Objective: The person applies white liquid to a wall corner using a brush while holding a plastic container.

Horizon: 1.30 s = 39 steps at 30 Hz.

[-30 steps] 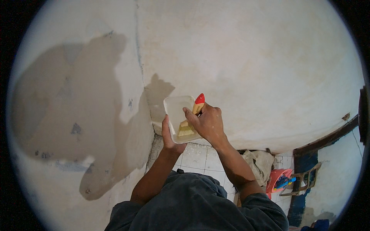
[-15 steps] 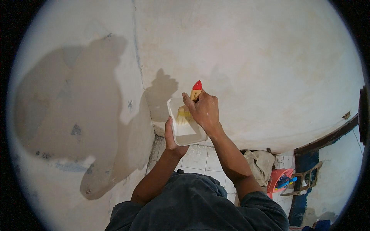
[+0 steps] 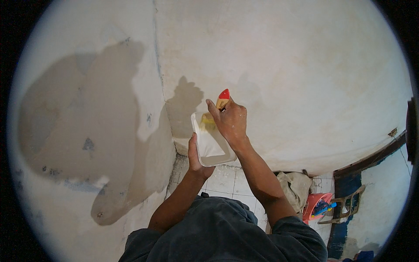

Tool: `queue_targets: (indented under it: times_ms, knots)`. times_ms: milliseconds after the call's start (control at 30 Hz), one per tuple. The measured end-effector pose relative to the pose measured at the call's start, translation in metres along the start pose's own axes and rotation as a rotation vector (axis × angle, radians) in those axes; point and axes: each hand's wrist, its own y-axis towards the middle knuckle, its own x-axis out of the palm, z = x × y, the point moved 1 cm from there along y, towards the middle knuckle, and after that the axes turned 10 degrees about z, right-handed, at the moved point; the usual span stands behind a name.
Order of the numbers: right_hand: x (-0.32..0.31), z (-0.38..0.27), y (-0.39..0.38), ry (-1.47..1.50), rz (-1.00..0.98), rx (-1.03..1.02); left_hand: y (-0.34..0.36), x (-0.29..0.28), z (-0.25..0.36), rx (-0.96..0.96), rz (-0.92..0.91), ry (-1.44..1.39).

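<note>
My left hand [image 3: 195,158] is closed on the near left edge of a white rectangular tray [image 3: 203,160], its thumb along the side and the other fingers underneath. White paint [image 3: 211,143] lies in the tray. In my right hand [image 3: 232,122] is a paintbrush [image 3: 224,98] with a wooden handle tipped in red. Its pale yellowish bristles point down into the far part of the tray, over the paint; whether they touch it I cannot tell. Specks of white dot the back of my right hand.
A patchy whitish wall [image 3: 288,87] stands in front, meeting the left wall [image 3: 157,192] at a corner. White floor tiles [image 3: 221,179] lie below. At the right are a beige cloth [image 3: 295,187], a pink-red container [image 3: 310,205] with blue things in it, and a brown chair [image 3: 347,205].
The brush has moved up toward the far end of the tray, its bristles higher than before. More of the white paint shows below it. The left hand and tray have barely shifted.
</note>
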Motion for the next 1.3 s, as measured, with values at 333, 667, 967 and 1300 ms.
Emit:
queue_targets:
  times_ms: [333,667,967,1300]
  knots:
    - [0.004,0.001,0.001,-0.027,0.007,-0.001,-0.002,-0.003,-0.002,0.023,-0.049,0.022]
    - [-0.009,-0.010,-0.004,0.058,0.062,0.026,-0.006,-0.001,0.000,0.027,-0.032,0.024]
    - [-0.014,-0.008,-0.021,0.017,0.012,0.045,-0.002,-0.003,0.000,-0.002,0.012,-0.030]
    - [-0.027,-0.007,-0.042,0.065,0.073,0.080,-0.007,0.001,-0.004,-0.019,0.016,-0.021]
